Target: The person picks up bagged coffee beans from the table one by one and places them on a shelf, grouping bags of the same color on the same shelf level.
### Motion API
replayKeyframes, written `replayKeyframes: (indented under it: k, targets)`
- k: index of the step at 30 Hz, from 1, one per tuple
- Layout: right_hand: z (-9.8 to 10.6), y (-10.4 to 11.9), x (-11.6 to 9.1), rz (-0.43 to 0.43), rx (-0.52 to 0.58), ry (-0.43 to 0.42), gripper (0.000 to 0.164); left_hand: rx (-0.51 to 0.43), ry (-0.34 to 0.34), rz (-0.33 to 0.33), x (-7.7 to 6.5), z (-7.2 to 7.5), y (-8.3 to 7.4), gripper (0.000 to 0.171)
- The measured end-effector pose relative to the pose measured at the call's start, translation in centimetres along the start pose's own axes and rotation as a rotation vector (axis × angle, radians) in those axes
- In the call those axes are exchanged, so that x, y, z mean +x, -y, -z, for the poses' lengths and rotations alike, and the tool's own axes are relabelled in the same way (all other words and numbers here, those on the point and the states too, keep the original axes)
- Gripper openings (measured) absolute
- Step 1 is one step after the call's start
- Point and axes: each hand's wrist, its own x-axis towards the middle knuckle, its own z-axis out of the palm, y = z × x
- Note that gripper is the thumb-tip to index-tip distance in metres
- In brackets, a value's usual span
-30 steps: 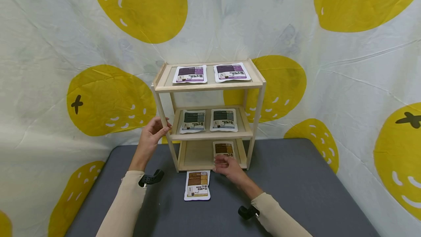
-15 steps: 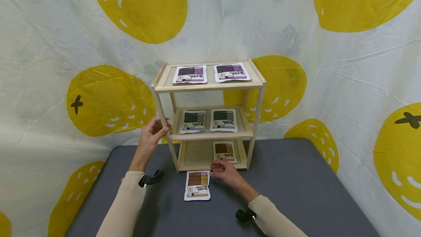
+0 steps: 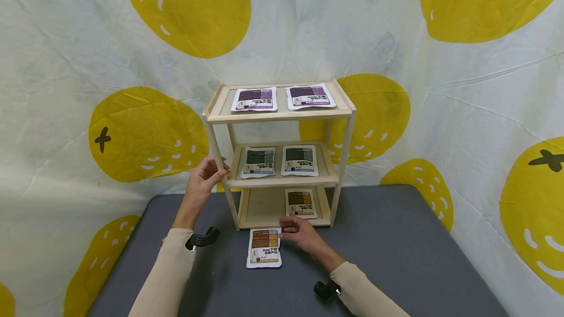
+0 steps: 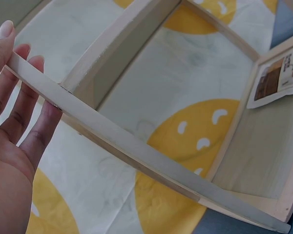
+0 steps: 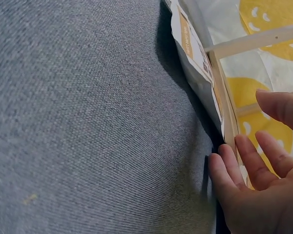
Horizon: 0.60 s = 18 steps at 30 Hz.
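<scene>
A three-tier wooden shelf rack (image 3: 282,118) stands near the back of the table. My left hand (image 3: 202,185) grips its left front post (image 4: 122,127) between thumb and fingers, level with the middle tier. A flat white pouch with a brown and orange label (image 3: 264,247) lies on the table just before the rack. Beside that pouch's upper right corner is my right hand (image 3: 301,237), fingers loosely extended with nothing held; in the right wrist view its fingertips (image 5: 225,152) are right at the pouch's end. A matching pouch (image 3: 301,202) lies on the bottom tier's right half.
Two purple-labelled pouches, left (image 3: 254,100) and right (image 3: 311,97), lie on the top tier. The middle tier bears two dark green ones, left (image 3: 259,162) and right (image 3: 300,160). Behind the grey table (image 3: 396,258) hangs a cloth (image 3: 282,23) with yellow fruit prints.
My right hand has drawn back from the bottom-tier pouch, down and left toward the pouch on the table. The left hand stays on the post.
</scene>
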Motion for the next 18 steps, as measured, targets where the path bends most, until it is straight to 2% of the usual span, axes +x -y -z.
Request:
replayKeyframes:
  k: [10,18]
  targets:
    - [-0.8,-0.7,0.3,0.034,-0.011,0.046,0.049,-0.010,0.005,0.000,0.1,0.1,0.1,0.030]
    - [-1.3,-0.8,0.0,0.013,0.013,0.028,0.047,-0.011,-0.002,0.003,0.0,0.0,0.0,0.030]
